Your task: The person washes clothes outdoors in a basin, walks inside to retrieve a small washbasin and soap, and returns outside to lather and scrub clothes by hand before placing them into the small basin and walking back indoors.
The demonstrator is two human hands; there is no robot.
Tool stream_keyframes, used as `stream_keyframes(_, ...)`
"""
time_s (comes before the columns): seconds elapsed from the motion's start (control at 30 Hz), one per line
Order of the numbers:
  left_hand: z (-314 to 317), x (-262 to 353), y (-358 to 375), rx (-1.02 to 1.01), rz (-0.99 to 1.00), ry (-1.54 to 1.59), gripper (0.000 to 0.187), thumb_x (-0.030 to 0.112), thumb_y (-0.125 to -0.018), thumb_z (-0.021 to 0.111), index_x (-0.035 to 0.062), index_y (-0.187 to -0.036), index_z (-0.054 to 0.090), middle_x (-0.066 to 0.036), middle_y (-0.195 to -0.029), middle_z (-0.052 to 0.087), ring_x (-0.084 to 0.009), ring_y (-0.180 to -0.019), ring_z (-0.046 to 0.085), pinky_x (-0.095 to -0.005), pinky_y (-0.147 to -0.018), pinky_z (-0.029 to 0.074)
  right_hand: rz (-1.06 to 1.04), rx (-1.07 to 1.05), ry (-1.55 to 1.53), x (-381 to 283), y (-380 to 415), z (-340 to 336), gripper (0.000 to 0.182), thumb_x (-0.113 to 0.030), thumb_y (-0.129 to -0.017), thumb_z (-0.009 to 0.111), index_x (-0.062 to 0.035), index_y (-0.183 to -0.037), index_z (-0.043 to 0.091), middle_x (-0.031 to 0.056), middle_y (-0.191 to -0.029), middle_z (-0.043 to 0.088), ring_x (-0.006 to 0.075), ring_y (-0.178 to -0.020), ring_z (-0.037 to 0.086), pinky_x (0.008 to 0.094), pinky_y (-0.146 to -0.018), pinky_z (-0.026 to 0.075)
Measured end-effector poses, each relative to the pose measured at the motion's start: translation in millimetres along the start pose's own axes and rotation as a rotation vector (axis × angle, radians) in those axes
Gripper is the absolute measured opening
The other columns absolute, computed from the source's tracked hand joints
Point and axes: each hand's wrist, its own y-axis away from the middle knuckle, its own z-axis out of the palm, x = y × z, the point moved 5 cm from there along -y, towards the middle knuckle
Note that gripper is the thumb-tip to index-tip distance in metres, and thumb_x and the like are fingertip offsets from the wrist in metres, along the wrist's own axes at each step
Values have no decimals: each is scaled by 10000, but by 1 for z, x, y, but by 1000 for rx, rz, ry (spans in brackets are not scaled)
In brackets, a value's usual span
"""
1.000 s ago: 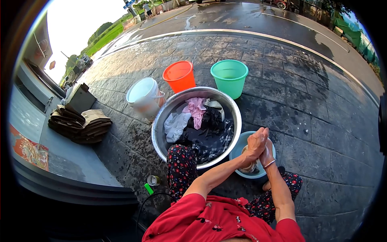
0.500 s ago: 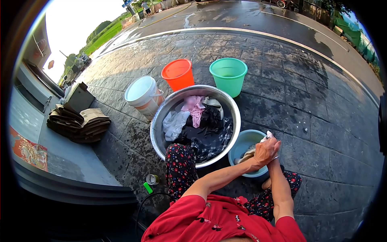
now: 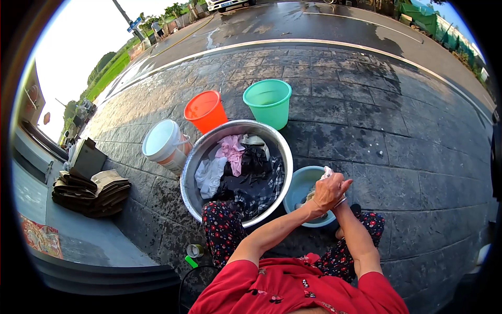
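Observation:
My left hand (image 3: pixel 328 191) is closed around a wet-looking white cloth (image 3: pixel 328 171), whose end sticks out above the fingers. My right hand (image 3: pixel 342 198) is pressed against it from the other side, mostly hidden, and appears to grip the same cloth. Both hands are above the right part of a light blue basin (image 3: pixel 299 184), where more pale cloth lies. Left of it stands a large metal basin (image 3: pixel 186 180) of dark water. In that basin are a pink cloth (image 3: pixel 231 152), a white garment (image 3: pixel 210 177), black fabric (image 3: pixel 254 161) and dark checked fabric (image 3: pixel 251 204).
An orange bucket (image 3: pixel 205 111), a green bucket (image 3: pixel 267 102) and a white bucket (image 3: pixel 164 144) stand behind the metal basin. Folded cardboard (image 3: pixel 91 193) lies by the doorway. A small jar (image 3: pixel 195 250) and a green object (image 3: pixel 191 261) are beside my left leg. Beyond the paving runs a road (image 3: pixel 293 23).
The view has turned right, so the basins and buckets appear farther left. A white vehicle now shows at the top. Both hands stay clasped on the white cloth over the blue basin.

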Motion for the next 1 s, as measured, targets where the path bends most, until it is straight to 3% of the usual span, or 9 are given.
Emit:
stream_keyframes(0.07,0,10,-9,6,128,-55,405,413,-900,467,63,-697,444,-204,-630,502,-428,-623,521,-467,-543,388,-138,-189,398,15,13,57,338,-450,-915,399,-134,-885,514,-32,-795,490,124,-769,513,280,-668,429)
stream_keyframes(0.1,-4,-7,-24,37,41,-90,371,388,-891,500,70,-701,465,-184,-643,532,-422,-602,527,-475,-525,388,-210,191,761,23,25,81,357,-465,-910,414,-127,-867,522,-34,-762,500,103,-695,522,244,-613,431)
stream_keyframes(0.17,-14,-46,-47,20,-174,-181,495,490,-908,389,43,-734,508,-196,-674,556,-407,-659,539,-458,-577,399,-93,272,797,26,21,72,324,-411,-913,448,-106,-864,547,-33,-714,523,69,-581,516,207,-513,418)
stream_keyframes(0.3,-18,-85,-51,-89,-441,407,581,564,-887,400,51,-626,479,-29,-559,413,-149,-512,381,-288,-505,328,-76,153,1014,25,14,74,257,-314,-913,490,-68,-898,562,-18,-735,553,65,-572,534,217,-465,425)
stream_keyframes(0.4,-14,-101,-48,-220,-692,902,503,537,-865,482,106,-608,464,32,-546,363,-102,-475,371,-229,-448,295,55,133,937,32,12,75,201,-248,-893,533,-49,-896,559,-7,-743,563,75,-578,547,213,-475,443)
stream_keyframes(0.53,-20,-115,-21,199,-1028,917,498,579,-822,519,124,-630,454,10,-531,384,-114,-431,388,-261,-396,291,-133,222,837,25,11,77,116,-147,-879,524,-39,-912,552,18,-772,572,101,-644,570,240,-570,480)
stream_keyframes(0.67,-25,-125,6,-123,-1077,856,532,617,-779,543,170,-574,339,26,-507,362,-98,-419,347,-245,-380,218,-310,236,790,4,9,83,103,-133,-864,539,-56,-931,551,19,-797,562,125,-713,566,275,-658,487)
stream_keyframes(0.77,-24,-55,11,-364,-1036,948,392,509,-849,522,180,-642,465,63,-520,357,-51,-430,308,-219,-398,210,-292,267,820,5,5,72,81,-119,-859,530,-59,-912,531,28,-814,549,129,-726,551,280,-671,476)
stream_keyframes(1.0,3,-92,31,-348,-1007,1187,80,183,-875,489,118,-845,525,48,-631,432,-57,-445,325,-195,-391,275,-345,284,745,3,12,85,85,-130,-858,526,-67,-911,504,32,-810,538,133,-728,555,295,-672,482)
